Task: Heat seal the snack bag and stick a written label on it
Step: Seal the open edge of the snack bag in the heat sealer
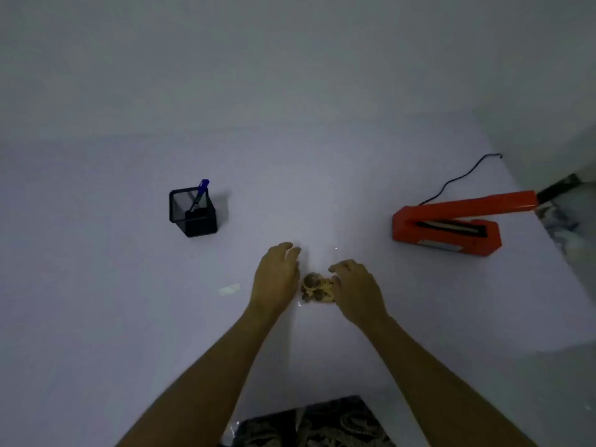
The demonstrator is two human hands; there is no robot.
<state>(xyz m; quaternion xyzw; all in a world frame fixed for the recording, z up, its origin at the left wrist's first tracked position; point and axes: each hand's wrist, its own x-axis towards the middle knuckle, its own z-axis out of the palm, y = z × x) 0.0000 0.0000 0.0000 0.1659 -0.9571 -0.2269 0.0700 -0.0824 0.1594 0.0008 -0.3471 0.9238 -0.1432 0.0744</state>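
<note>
A clear snack bag point(316, 288) with brown snacks inside lies on the white table point(129, 301) in the middle. My left hand point(276, 279) rests at its left edge with fingers curled over the plastic. At the bag's right side sits my right hand point(356, 290), fingers bent and touching it. An orange heat sealer point(448, 225) with its arm raised stands to the right. A small pale label point(229, 289) lies flat left of my hands. A blue pen point(200, 193) stands in a black mesh holder point(193, 211) at the left.
The sealer's black cord point(458, 179) runs back toward the table's far right corner. The table's right edge drops off just beyond the sealer. Dark patterned cloth point(322, 424) shows at the near edge. A plain wall rises behind the table.
</note>
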